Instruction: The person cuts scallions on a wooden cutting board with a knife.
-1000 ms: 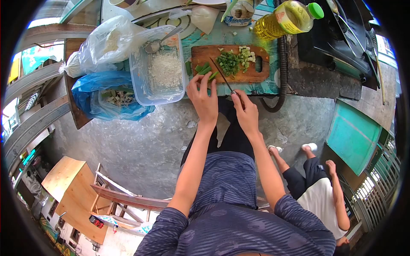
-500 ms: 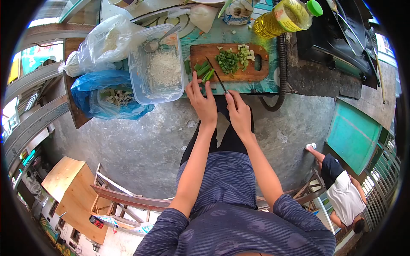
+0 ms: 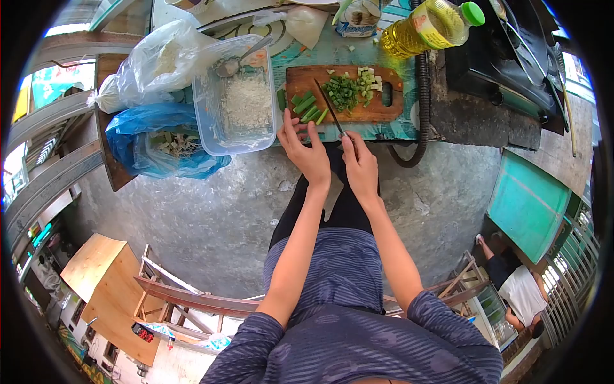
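My right hand [image 3: 359,163] is closed round the handle of a knife [image 3: 329,107], whose dark blade lies over the wooden cutting board [image 3: 400,96]. Left of the blade are several lengths of green onion [image 3: 307,105]; right of it sit a pile of chopped green pieces [image 3: 341,91] and some paler chopped pieces [image 3: 369,83]. My left hand [image 3: 306,150] is at the board's lower left edge with its fingers apart, near the onion lengths, and nothing shows in its grip. A clear plastic container [image 3: 211,128] with white flour [image 3: 247,104] stands left of the board.
A blue plastic bag [image 3: 128,137] with scraps and a whitish bag [image 3: 150,64] lie at the left. An oil bottle [image 3: 425,29] stands behind the board's right side, near a black stove [image 3: 486,70]. Another person [image 3: 521,294] is at the lower right.
The knife and my right hand have shifted slightly, and the blade now lies right of the onion lengths. A cut length lies nearer the blade. The other person has moved a little rightward and down.
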Action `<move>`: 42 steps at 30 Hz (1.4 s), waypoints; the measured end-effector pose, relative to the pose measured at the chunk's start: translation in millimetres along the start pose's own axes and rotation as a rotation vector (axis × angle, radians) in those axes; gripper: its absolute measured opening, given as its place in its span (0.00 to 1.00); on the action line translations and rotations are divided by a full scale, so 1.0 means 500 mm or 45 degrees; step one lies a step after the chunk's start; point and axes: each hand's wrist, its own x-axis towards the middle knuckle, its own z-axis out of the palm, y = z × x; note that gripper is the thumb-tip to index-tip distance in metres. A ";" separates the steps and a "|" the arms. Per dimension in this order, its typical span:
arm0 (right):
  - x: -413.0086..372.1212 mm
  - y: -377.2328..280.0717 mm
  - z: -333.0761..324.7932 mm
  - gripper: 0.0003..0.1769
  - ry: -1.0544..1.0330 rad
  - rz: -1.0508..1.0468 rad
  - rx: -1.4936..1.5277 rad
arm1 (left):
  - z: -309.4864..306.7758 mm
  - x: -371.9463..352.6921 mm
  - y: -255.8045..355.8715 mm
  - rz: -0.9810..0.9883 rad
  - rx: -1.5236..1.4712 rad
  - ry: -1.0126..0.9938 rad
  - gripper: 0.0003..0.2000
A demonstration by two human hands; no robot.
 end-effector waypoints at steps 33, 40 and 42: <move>-0.009 0.008 -0.003 0.23 0.001 -0.012 0.060 | -0.016 0.018 -0.008 0.269 0.166 0.004 0.08; -0.014 0.002 0.006 0.24 -0.034 0.019 0.035 | -0.012 0.005 0.001 0.136 0.070 0.023 0.18; -0.013 0.002 0.008 0.24 -0.033 0.023 0.032 | -0.013 0.005 0.001 0.087 0.056 0.009 0.20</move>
